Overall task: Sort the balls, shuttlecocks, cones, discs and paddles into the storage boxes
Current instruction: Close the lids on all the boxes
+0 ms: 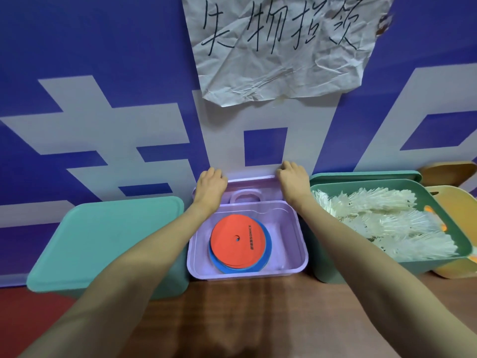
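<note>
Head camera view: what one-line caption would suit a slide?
Both hands, left and right, grip the upright lilac plastic lid behind the lilac box holding flat orange and blue discs.

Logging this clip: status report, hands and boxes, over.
Left hand and right hand both grip the purple lid propped behind the purple box. Discs stacked inside. Nothing in the way.

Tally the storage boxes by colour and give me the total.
Teal box, lid shut: 1
Purple box, holding discs: 1
Green box, holding shuttlecocks: 1
Yellow box, mostly hidden: 1
Total: 4
</note>
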A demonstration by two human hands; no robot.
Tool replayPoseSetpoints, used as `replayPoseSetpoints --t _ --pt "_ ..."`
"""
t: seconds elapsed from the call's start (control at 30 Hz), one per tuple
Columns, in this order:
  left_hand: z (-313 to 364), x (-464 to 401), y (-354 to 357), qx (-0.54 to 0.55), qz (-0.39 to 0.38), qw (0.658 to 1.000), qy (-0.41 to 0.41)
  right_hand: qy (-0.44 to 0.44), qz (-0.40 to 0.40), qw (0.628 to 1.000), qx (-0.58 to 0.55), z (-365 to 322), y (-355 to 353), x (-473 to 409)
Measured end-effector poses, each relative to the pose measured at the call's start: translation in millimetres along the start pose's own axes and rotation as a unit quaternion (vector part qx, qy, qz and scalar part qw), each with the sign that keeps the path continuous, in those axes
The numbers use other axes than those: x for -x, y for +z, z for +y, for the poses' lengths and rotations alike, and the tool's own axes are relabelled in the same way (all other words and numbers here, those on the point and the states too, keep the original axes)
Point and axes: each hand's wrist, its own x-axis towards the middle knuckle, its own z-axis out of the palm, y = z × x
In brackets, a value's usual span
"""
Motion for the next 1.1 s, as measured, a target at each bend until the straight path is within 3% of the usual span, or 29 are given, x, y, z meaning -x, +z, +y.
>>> replayPoseSetpoints --t 0.17,0.37,0.57,0.83,1.1 --pt "-18.2 9.4 -18.9 0.065 0.109 0.992 0.004 -0.009 0.104 0.994 -0.028 9.8 -18.9 4.2" --pt "-28.2 24.3 -45.1 0.153 0.147 0.977 -0.008 -0.029 0.187 0.981 -0.037 18.4 -37.0 14.4" --pt "-19.4 77.0 -45.0 0.181 0.095 0.979 0.021 -0.080 0.151 0.980 -0.104 14.4 -28.2 66.0" --pt "4.9 147.3 -16.4 0.208 0.083 0.971 0.078 -0.105 0.098 0.979 -0.146 6.7 -2.0 144.0" --pt "28.4 176.8 20.1 0.223 0.007 0.973 0.058 -0.138 -0.016 0.989 -0.048 -2.6 31.7 177.9"
